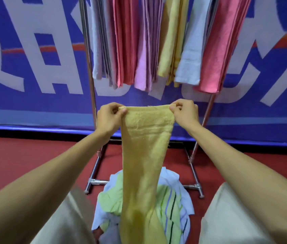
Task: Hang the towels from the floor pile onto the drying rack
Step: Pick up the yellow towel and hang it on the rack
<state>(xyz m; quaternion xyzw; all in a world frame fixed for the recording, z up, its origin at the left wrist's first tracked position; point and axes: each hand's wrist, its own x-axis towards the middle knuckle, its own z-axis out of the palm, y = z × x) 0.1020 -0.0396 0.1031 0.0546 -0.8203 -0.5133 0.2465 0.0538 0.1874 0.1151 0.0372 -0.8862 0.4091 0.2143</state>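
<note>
A yellow towel (145, 155) hangs stretched between my hands, its lower end reaching down to the floor pile. My left hand (108, 118) pinches its top left corner and my right hand (185, 112) pinches the top right corner. The floor pile (171, 196) of light green, striped and pale blue towels lies between my knees. Behind it stands the metal drying rack (88, 67), with several grey, pink, lilac, yellow and pale blue towels (149, 41) hung on it, above my hands.
A blue banner (33, 59) with large white characters covers the wall behind the rack. The floor (15, 159) is red. The rack's chrome feet (93, 182) rest on either side of the pile. My knees in beige trousers (230, 217) flank the pile.
</note>
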